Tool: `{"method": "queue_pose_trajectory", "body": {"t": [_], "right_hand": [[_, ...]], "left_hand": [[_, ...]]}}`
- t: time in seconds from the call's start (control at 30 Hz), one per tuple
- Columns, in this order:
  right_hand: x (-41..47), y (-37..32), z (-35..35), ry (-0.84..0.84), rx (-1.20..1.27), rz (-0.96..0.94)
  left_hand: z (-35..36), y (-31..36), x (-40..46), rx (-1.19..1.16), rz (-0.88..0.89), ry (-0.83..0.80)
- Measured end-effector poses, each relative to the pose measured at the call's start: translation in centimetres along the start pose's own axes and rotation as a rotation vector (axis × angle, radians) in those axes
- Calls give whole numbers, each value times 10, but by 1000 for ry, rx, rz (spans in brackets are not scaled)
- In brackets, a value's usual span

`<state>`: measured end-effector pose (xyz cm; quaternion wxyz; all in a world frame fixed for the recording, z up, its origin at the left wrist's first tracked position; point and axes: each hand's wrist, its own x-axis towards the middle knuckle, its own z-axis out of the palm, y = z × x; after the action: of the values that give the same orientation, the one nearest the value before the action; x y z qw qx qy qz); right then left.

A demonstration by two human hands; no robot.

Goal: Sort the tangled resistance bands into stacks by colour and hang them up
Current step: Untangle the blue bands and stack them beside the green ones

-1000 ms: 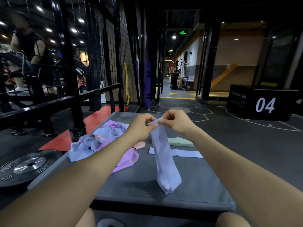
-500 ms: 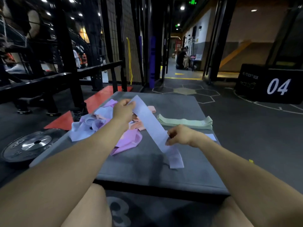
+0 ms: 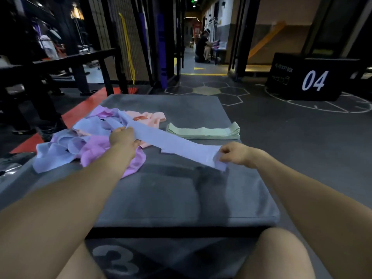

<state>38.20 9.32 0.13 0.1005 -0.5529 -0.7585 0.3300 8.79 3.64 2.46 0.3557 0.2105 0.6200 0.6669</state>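
The grey padded surface (image 3: 181,198) is occupying most of the view, its front face bearing a large "3", and it is carrying all the bands. A black box marked "04" (image 3: 308,79) is standing well apart on the floor to the far right. A black rack (image 3: 66,63) is running along the left, with a yellow band (image 3: 128,47) hanging on the mesh behind it.

On the left part of the surface, a tangled pile of bands (image 3: 76,141) is lying in loose folds: blue-lilac, purple and pink pieces overlapping, with the pink ones at the far side. Towards the far right of the surface, a flat stack of green bands (image 3: 205,130) is resting, edges roughly aligned, apart from the pile.

A blue-lilac band (image 3: 173,142) is stretching flat and low across the surface between both hands, running from the pile's edge to the right, just in front of the green stack. The left hand (image 3: 123,135) is pinching the band's far-left end, fingers curled over it beside the pile. The right hand (image 3: 234,153) is pinching the band's near-right end between thumb and curled fingers; that end is crumpling slightly below the grip.

A person (image 3: 203,49) is crouching in the corridor far behind.
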Motion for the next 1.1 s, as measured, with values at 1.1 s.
{"method": "queue_pose_trajectory", "body": {"t": [1.1], "right_hand": [[87,77,-10,616,133,317]], "left_hand": [[63,-86,73,807,190,-88]]}}
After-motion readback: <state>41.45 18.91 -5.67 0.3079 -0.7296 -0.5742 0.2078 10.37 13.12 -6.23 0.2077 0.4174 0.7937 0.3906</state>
